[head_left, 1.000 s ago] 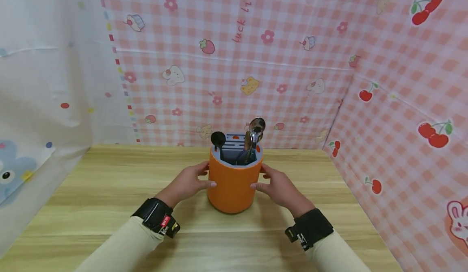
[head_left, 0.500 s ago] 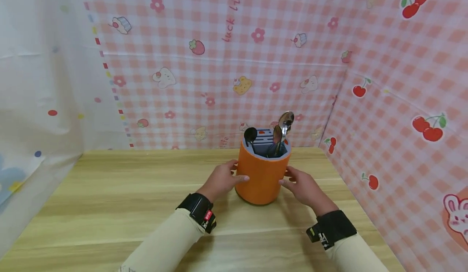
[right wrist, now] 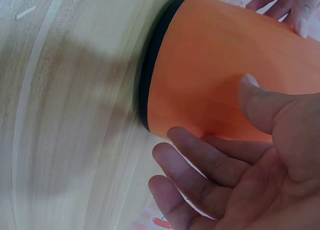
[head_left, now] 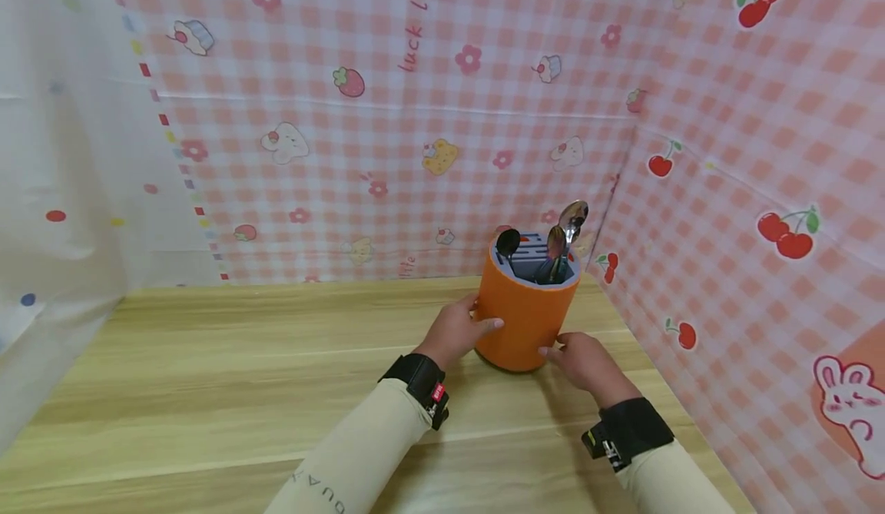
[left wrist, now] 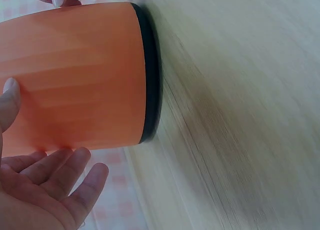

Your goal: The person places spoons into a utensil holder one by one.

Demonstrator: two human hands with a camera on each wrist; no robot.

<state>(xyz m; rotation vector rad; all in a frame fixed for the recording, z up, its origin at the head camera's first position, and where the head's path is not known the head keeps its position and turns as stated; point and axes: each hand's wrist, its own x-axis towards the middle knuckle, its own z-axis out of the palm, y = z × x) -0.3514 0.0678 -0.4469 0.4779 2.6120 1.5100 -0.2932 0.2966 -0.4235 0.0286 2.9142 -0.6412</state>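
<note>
An orange cylindrical utensil holder (head_left: 527,318) with a black base and a grey slotted top stands upright at the right of the table. A black spoon (head_left: 508,243) and shiny metal spoons (head_left: 573,218) stick out of its top. My left hand (head_left: 456,332) grips its left side, the thumb on the front and the fingers reaching round the side. On the right side, my right hand (head_left: 586,362) holds it lower down, thumb in front. In the right wrist view, several right fingers (right wrist: 187,182) spread beside the wall. Whether the base touches the table is hard to tell.
The wood-grain table (head_left: 242,376) runs back to a pink checked cloth (head_left: 387,137) behind. Another checked cloth with cherries (head_left: 760,268) stands close on the right. A white dotted cloth (head_left: 55,153) hangs on the left.
Both hands have moved the utensil holder to the right and slightly back, from the table's middle toward the right cloth. The head view has turned a little to the right.
</note>
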